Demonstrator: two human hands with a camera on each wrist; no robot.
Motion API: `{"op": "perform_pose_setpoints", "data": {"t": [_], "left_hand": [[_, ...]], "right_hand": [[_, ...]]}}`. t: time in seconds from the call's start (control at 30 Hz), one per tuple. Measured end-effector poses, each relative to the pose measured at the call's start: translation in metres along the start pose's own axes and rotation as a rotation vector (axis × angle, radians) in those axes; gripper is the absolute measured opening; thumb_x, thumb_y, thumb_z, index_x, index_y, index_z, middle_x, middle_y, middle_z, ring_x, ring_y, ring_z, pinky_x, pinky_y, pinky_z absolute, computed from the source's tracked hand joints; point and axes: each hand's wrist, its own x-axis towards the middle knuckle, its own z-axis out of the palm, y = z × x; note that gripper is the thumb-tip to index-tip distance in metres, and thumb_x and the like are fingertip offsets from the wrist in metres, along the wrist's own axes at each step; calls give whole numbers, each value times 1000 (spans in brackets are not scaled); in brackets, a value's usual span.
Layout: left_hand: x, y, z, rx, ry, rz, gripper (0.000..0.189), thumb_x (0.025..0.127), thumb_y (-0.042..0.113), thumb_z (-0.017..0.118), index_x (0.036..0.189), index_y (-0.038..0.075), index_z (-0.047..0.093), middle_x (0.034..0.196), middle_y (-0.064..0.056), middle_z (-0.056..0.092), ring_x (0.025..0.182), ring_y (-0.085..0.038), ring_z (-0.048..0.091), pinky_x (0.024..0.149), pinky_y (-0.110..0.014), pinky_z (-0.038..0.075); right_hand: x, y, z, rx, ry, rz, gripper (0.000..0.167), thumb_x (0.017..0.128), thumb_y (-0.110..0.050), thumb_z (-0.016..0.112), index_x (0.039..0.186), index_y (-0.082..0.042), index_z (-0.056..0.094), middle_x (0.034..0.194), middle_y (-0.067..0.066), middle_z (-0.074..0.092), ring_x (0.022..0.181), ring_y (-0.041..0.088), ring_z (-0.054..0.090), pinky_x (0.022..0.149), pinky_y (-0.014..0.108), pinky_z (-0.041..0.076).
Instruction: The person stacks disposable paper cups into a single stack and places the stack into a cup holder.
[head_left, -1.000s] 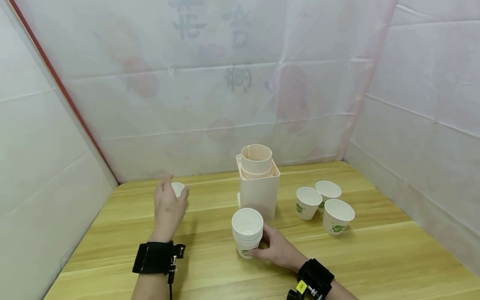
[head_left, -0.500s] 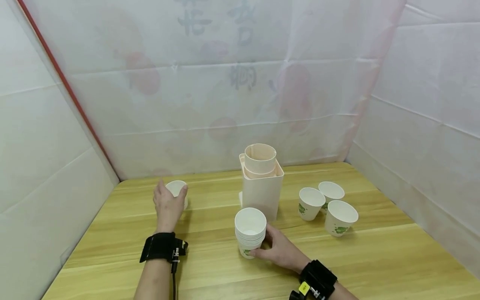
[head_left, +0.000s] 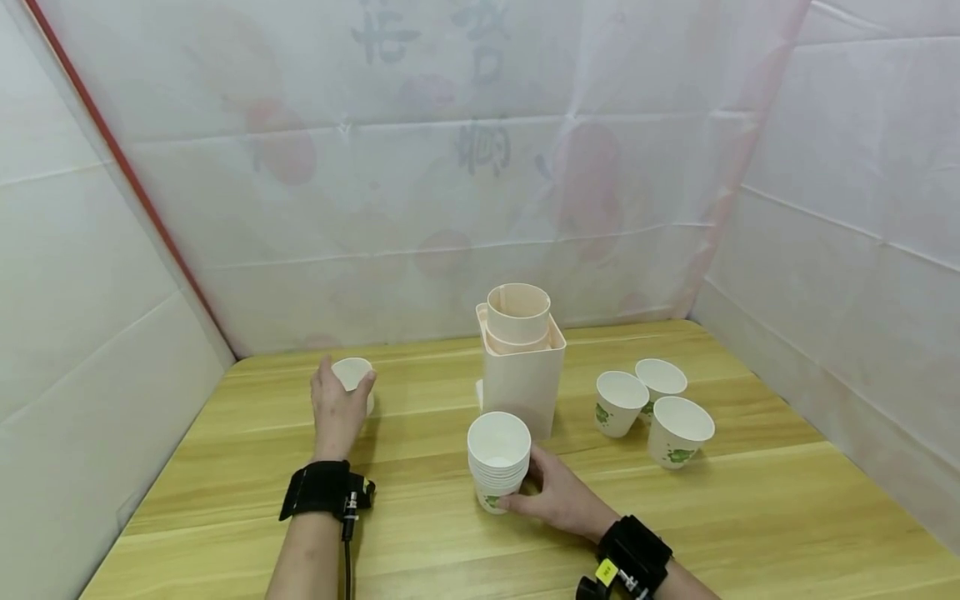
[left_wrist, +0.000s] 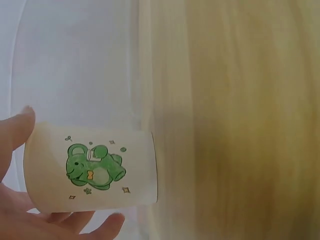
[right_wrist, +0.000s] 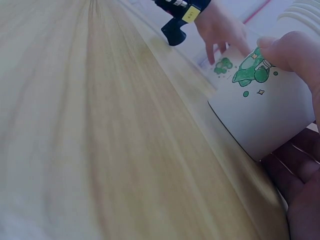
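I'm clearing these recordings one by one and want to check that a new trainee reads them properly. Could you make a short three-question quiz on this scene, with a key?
1. Multiple choice: what does the right hand hold?
(a) nothing
(b) a stack of cups
(c) the square container
2. True or false: the three cups on the right side of the table are nested in one stack.
3. Short answer: in the left wrist view, what is the main colour of the printed animal on the cup at the left hand?

Key: 1. b. 2. False; none of the three cups sits inside another. 3. Green.
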Motion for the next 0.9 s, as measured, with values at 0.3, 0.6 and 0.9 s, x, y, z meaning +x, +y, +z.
{"op": "perform_pose_setpoints", "data": {"t": [0.3, 0.6, 0.9], "left_hand": [[-3, 3, -1, 19, 6, 33, 82, 83, 30, 67, 142, 1, 18, 134, -30, 25, 114, -48, 38, 87, -60, 38], [-5, 15, -3, -26, -29, 75, 84, 82, 36, 67, 143, 2, 20, 136, -26, 28, 117, -41, 36, 89, -56, 38], [-12, 35, -5, -30, 5, 197, 78, 79, 37, 70, 138, 3, 32, 132, -21, 39, 115, -36, 40, 89, -51, 39]], "right_hand": [[0, -1, 1, -10, 7, 7, 63, 79, -11, 71, 133, -21, 40, 129, 0, 49, 121, 21, 43, 100, 28, 30], [0, 0, 1, 3, 6, 4, 63, 79, -11, 71, 133, -24, 40, 129, -1, 48, 122, 20, 42, 100, 31, 30], [-1, -1, 0, 6, 6, -6, 63, 80, -10, 71, 133, -23, 40, 128, 0, 49, 120, 21, 44, 99, 31, 32]]}}
